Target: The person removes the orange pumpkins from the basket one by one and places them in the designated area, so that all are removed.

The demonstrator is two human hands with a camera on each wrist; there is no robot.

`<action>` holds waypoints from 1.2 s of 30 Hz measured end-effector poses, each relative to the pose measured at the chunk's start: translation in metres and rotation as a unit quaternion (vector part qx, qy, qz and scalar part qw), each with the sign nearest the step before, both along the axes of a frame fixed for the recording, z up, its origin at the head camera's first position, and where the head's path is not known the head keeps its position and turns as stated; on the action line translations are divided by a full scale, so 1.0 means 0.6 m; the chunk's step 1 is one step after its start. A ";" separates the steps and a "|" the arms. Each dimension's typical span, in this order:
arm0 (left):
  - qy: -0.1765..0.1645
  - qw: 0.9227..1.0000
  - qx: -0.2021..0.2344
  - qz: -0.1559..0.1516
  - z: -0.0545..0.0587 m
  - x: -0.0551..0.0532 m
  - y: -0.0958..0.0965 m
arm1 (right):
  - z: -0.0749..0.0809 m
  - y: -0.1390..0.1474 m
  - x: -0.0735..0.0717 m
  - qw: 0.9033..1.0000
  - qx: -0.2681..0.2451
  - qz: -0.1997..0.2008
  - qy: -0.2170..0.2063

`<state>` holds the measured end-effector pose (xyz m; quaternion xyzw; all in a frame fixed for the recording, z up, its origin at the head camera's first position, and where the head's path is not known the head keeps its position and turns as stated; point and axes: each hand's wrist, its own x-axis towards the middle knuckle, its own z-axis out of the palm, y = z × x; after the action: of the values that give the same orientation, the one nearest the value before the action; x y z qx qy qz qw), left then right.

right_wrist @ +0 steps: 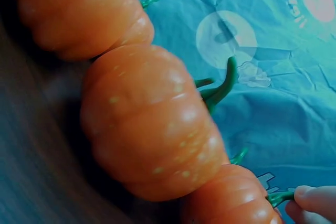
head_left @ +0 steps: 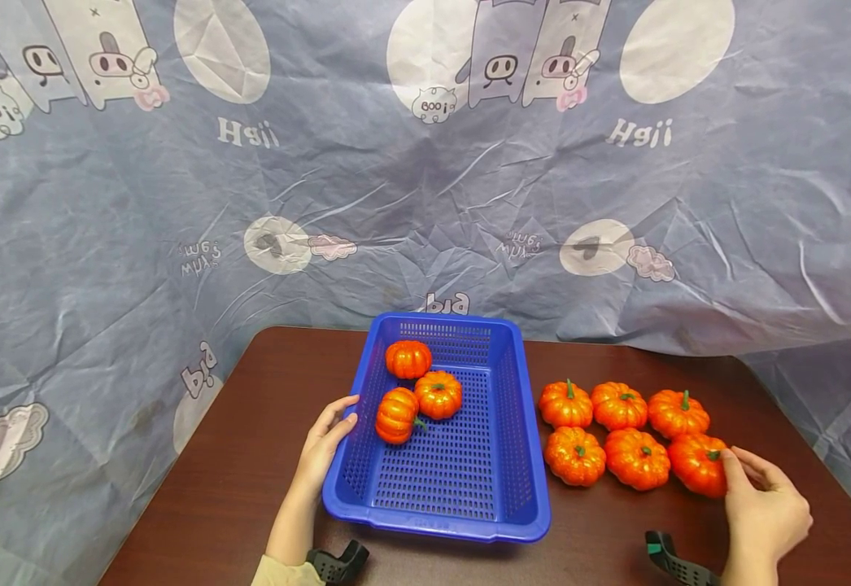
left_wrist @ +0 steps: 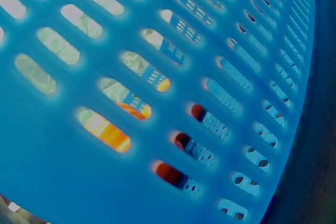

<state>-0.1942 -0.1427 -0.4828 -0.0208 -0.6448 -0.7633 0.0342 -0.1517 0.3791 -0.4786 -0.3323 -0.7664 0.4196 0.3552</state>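
Observation:
My left hand point(head_left: 320, 446) grips the left rim of a blue plastic basket point(head_left: 436, 525), its fingertips at the top edge. Slotted basket wall point(left_wrist: 79, 171) fills most of the left wrist view. Three small orange pumpkins lie inside: one at the back point(head_left: 408, 359), one in the middle point(head_left: 438, 395) and one tipped on its side point(head_left: 397, 416). On the right, my right hand point(head_left: 765, 509) pinches the green stem point(right_wrist: 278, 198) of the front-right pumpkin point(head_left: 698, 464), which sits at the end of its row.
To the right of the basket, several more pumpkins stand in two rows, including the front-middle one point(head_left: 637, 460) and the back-right one point(head_left: 678, 413). All rest on a dark brown table point(head_left: 242, 456). Behind it hangs a wrinkled grey-blue printed cloth point(head_left: 411, 220).

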 end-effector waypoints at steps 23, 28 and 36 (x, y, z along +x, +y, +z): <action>0.011 1.000 -0.007 0.003 0.005 0.002 0.001 | 0.004 0.005 0.002 0.997 -0.015 0.021 -0.077; 0.017 1.000 -0.004 0.001 0.005 0.002 0.002 | 0.008 0.005 0.003 0.994 0.014 0.014 -0.109; 0.026 1.000 -0.002 -0.001 0.002 0.001 0.002 | 0.034 0.000 0.013 0.988 0.041 0.017 -0.148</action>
<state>-0.1935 -0.1413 -0.4815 -0.0415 -0.6455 -0.7610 0.0497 -0.1442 0.3794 -0.4583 -0.3632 -0.8326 0.3400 0.2434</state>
